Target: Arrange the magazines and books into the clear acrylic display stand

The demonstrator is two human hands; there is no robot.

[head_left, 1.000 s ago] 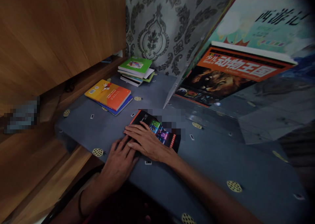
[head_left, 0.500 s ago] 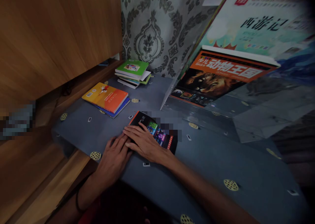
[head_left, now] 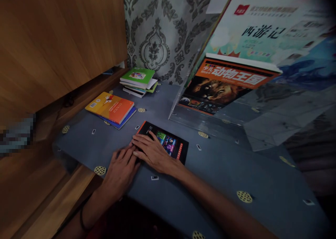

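Observation:
A black book [head_left: 178, 144] with small bright pictures and an orange edge lies flat on the blue cloth. My right hand [head_left: 154, 151] rests palm down across its near left part, fingers stretched out. Beside it, my left hand [head_left: 122, 170] lies with its fingers extended at the book's near left edge, and its fingertips meet those of my right hand. Neither hand is wrapped round anything. Part of the cover is hidden under my hands.
An orange book [head_left: 111, 107] lies on a blue book [head_left: 127, 120] at the left. Behind them is a stack topped by a green book [head_left: 138, 76]. At the right, a clear stand [head_left: 262, 130] holds a lion-cover book [head_left: 215, 88]. A wooden cabinet [head_left: 63, 39] borders the left.
The view has shifted slightly, so the books and the stand appear a little lower and further left. Both hands keep practically the same place at the black book.

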